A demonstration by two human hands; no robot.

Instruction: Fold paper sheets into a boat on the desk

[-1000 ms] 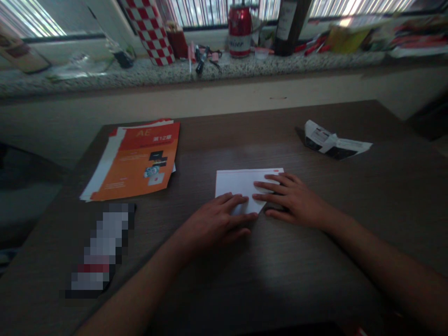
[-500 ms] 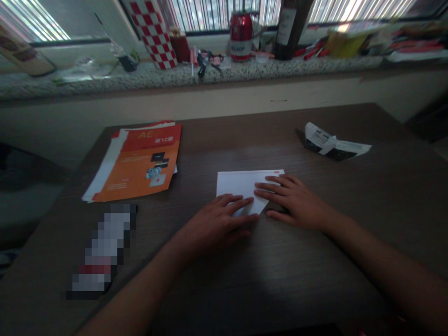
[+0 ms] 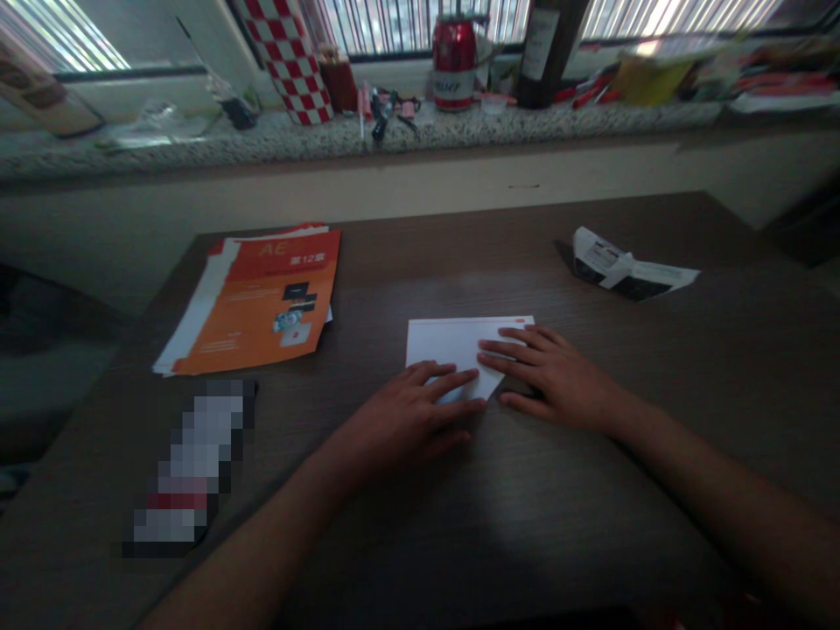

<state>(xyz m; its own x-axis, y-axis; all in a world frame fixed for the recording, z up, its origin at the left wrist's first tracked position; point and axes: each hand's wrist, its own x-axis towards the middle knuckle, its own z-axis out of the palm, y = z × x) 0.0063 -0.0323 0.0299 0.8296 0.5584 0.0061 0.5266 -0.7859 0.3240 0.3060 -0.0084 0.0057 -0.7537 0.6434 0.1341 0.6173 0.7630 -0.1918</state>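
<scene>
A white sheet of paper (image 3: 443, 339), apparently folded, lies flat on the dark wooden table. Its far edge is straight, with a small red mark near the right corner, and its near right side slants inward. My left hand (image 3: 420, 407) rests on the near left part of the paper, fingers stretched out and pointing right. Across the right part lies my right hand (image 3: 557, 372), its fingers spread toward the left and its thumb on the table beside the paper. The paper's near left edge is hidden under my left hand.
A folded paper shape (image 3: 626, 267) stands at the back right. Orange booklets (image 3: 262, 306) are stacked at the left, with a blurred-out phone-like object (image 3: 190, 468) nearer me. Behind the table, a granite windowsill (image 3: 216, 144) carries a red can (image 3: 454, 66), a bottle and clutter.
</scene>
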